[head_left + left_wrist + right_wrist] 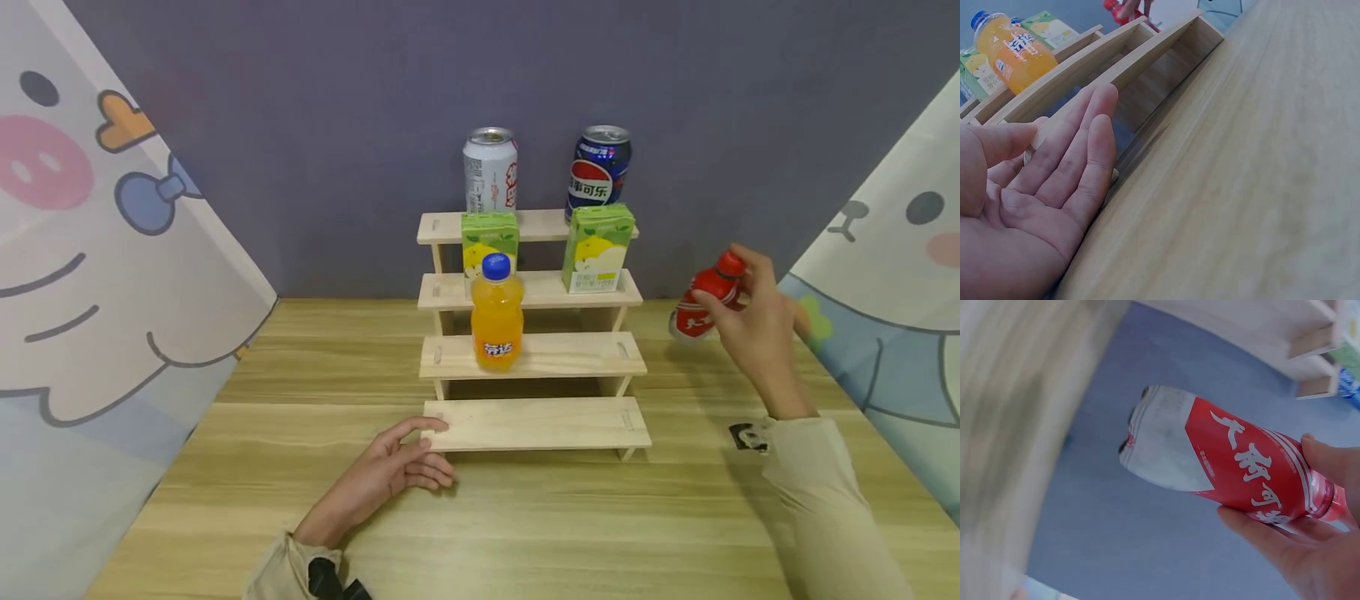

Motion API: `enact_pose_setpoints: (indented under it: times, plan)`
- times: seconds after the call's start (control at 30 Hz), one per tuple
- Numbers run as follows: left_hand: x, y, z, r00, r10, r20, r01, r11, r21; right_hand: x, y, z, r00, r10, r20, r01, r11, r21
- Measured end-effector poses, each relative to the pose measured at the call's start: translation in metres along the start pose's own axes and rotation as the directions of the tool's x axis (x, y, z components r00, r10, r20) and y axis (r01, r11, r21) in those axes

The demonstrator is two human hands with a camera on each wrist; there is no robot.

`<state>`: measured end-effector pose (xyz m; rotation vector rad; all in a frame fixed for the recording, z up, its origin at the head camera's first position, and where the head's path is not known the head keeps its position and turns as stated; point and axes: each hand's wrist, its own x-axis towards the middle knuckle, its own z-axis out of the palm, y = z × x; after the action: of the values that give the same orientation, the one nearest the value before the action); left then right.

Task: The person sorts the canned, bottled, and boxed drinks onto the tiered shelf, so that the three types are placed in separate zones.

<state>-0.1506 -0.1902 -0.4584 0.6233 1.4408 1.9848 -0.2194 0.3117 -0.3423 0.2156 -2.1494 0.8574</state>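
Observation:
My right hand [757, 333] grips a red-labelled cola bottle [705, 296] around its upper part, to the right of the stepped wooden rack [536, 423]. The bottle is tilted, red cap up toward the hand; its clear base points away from my palm in the right wrist view, where the red label [1247, 462] faces the camera. My left hand [390, 462] rests at the left end of the lowest step, index finger on top and thumb at the corner. Its other fingers [1100, 134] extend in front of the rack, palm showing in the left wrist view.
An orange soda bottle [497, 321] stands on the second step from the bottom. Green juice boxes [597, 250] occupy the third step. On the top step are a white can [491, 171] and a blue cola can [597, 171]. Cartoon-printed sheets [112, 275] flank the wooden table [562, 525].

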Motion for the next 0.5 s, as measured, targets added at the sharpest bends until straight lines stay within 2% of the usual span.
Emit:
enact_pose_setpoints:
  times: [0.33, 0.5]
  plan:
    - [-0.001, -0.001, 0.0, 1.0, -0.009, -0.008, 0.009, 1.0, -0.019, 0.008, -0.041, -0.006, 0.997, -0.065, 0.038, 0.065, 0.998, -0.007]
    - [0.0, -0.001, 0.0, 1.0, -0.01, -0.005, 0.009, 1.0, -0.019, 0.007, -0.058, -0.009, 0.997, -0.065, 0.05, 0.066, 0.997, -0.026]
